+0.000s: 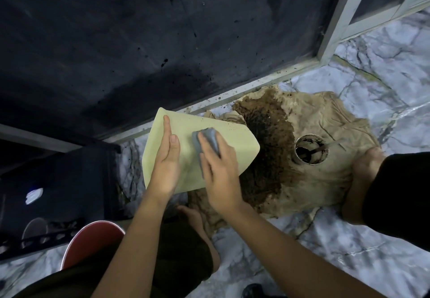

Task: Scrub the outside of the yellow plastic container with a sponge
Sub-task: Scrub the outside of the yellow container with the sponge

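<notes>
Container (209, 132), yellow, tilted above the stained cloth (314, 181) on the marble floor (349, 251); left hand (165, 165) lies flat against its outside, grip spread wide; right hand (218, 176) presses a grey sponge (206, 138) onto it.

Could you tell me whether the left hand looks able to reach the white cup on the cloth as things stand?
Probably not directly: the left hand steadies the yellow container, and the right hand with the sponge lies between it and the white cup.

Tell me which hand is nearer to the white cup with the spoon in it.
The right hand is nearer, pressing the grey sponge on the yellow container, left of the white cup. The left hand lies flat farther left on the container.
</notes>
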